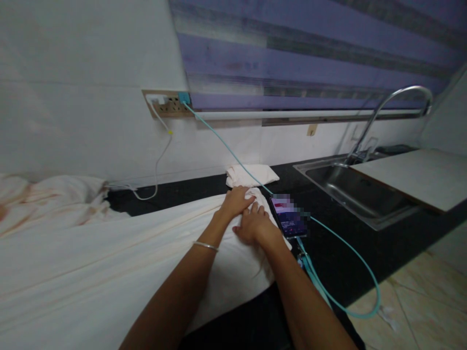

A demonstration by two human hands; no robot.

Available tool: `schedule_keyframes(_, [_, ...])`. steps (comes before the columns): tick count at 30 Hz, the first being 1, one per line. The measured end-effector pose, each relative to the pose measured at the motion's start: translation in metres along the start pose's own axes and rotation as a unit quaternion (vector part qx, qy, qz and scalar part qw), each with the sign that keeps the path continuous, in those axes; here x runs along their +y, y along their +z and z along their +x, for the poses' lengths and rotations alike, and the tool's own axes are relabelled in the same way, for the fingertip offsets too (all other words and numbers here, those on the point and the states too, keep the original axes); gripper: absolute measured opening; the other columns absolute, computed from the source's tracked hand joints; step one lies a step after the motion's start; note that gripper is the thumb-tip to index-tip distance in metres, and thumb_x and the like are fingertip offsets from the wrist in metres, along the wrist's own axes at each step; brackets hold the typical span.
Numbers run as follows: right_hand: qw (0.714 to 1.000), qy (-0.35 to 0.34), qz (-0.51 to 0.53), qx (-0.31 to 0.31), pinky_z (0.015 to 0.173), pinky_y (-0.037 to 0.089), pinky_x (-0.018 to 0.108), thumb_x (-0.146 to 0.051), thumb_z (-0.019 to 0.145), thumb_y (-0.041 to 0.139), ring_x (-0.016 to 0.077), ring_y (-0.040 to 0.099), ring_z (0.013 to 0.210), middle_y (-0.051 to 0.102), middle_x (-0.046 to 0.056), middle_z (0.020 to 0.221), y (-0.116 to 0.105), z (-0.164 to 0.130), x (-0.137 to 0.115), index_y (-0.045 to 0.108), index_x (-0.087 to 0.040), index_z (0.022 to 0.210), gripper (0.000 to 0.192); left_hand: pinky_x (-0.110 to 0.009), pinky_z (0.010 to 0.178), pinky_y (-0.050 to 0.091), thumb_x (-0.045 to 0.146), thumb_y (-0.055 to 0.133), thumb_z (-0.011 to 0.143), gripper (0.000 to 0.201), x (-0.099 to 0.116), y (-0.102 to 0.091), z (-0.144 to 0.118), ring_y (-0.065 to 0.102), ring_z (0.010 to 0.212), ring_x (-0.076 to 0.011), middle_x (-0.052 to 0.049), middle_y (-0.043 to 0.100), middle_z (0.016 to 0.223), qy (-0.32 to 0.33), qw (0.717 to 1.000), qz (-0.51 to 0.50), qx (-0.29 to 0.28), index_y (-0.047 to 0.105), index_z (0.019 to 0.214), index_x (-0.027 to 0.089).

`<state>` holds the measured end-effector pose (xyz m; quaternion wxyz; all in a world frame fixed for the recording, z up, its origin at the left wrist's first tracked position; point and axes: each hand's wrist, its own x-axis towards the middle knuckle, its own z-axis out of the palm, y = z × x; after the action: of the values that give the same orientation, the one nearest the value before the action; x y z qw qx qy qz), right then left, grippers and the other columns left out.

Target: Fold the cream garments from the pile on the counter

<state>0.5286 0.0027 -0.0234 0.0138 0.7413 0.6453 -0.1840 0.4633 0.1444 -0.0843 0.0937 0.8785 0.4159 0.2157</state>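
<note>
A long white cloth point(153, 253) lies over the black counter, with a bunched, wrinkled end near its right edge. My left hand point(236, 201) rests on that end near the far edge, its thumb stretched toward the right and its other fingertips partly hidden. Just below and to the right, my right hand point(252, 223) presses on the same cloth with fingers spread. The hands are close together. A folded pale cloth point(251, 175) sits against the wall just beyond them. To the right of the cloth's end lies a lit phone point(289, 218) with a cable plugged in.
A teal cable point(375, 291) loops past the counter's front edge. Another runs from the wall outlet point(170, 103) down toward the phone. Crumpled cloth point(62, 194) is at the left. The sink point(350, 189) has a tall faucet point(375, 116) and a white board point(419, 175) partly over it.
</note>
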Motion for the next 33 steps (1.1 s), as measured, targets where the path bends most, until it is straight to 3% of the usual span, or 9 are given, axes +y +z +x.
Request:
schedule_keyframes(5, [0.999,0.028,0.020,0.012,0.126,0.014,0.056,-0.060,0.101,0.048,0.0452,0.005,0.160,0.000,0.031,0.171,-0.007,-0.006,-0.005,0.022,-0.001,0.165,0.091,-0.046,0.104,0.046,0.046,0.060,0.093,0.044,0.000,-0.005,0.003,0.062,0.122,-0.0345,-0.018,0.071,0.128,-0.037,0.999,-0.031,-0.014,0.071,0.122,0.014])
schedule_keyframes(9, [0.999,0.041,-0.009,-0.026,0.126,0.014,0.056,-0.059,0.100,0.052,0.0456,0.009,0.159,0.007,0.036,0.169,-0.005,-0.003,-0.005,0.021,0.000,0.165,0.093,-0.043,0.101,0.047,0.034,0.058,0.092,0.034,0.003,-0.011,0.005,0.064,0.119,-0.0306,-0.016,0.071,0.129,-0.053,0.996,-0.068,-0.006,0.071,0.118,0.015])
schedule_keyframes(14, [0.999,0.027,-0.033,-0.025,0.125,0.016,0.058,-0.061,0.101,0.047,0.0455,0.011,0.159,0.011,0.036,0.168,-0.005,-0.003,-0.005,0.020,0.000,0.165,0.092,-0.042,0.102,0.045,0.023,0.055,0.088,0.026,0.008,-0.019,0.003,0.065,0.114,-0.0272,-0.010,0.074,0.120,-0.057,0.993,-0.107,-0.004,0.069,0.110,0.020])
schedule_keyframes(20, [0.999,0.032,-0.016,-0.031,0.126,0.013,0.059,-0.063,0.100,0.047,0.0450,0.006,0.160,0.007,0.034,0.170,-0.006,-0.003,-0.005,0.021,-0.002,0.166,0.093,-0.045,0.098,0.045,0.017,0.053,0.082,0.030,0.005,-0.022,0.004,0.064,0.106,-0.0285,-0.010,0.073,0.110,-0.069,0.988,-0.135,-0.015,0.063,0.110,0.019])
schedule_keyframes(24, [1.000,0.029,0.004,-0.003,0.126,0.014,0.057,-0.064,0.100,0.045,0.0448,0.008,0.160,0.006,0.034,0.169,-0.011,-0.008,-0.003,0.025,0.003,0.163,0.094,-0.040,0.092,0.050,0.012,0.055,0.073,0.049,-0.002,-0.025,0.010,0.066,0.103,-0.0271,-0.012,0.072,0.114,-0.061,0.984,-0.161,-0.049,0.060,0.122,0.016])
schedule_keyframes(28, [0.999,0.034,-0.013,-0.030,0.125,0.022,0.055,-0.063,0.102,0.043,0.0438,0.017,0.158,0.016,0.035,0.168,-0.016,-0.013,0.000,0.028,0.005,0.161,0.092,-0.034,0.096,0.052,0.024,0.068,0.072,0.054,-0.002,-0.030,0.013,0.067,0.109,-0.0268,-0.012,0.071,0.124,-0.029,0.976,-0.191,-0.098,0.063,0.125,0.015])
schedule_keyframes(33, [0.998,0.007,-0.042,-0.036,0.123,0.025,0.058,-0.063,0.101,0.044,0.0459,0.016,0.158,0.022,0.033,0.167,-0.011,-0.010,0.005,0.037,0.004,0.158,0.088,-0.038,0.098,0.052,0.047,0.065,0.083,0.049,0.006,-0.037,0.013,0.066,0.113,-0.0299,-0.016,0.071,0.126,-0.011,0.984,-0.163,-0.066,0.070,0.117,0.013])
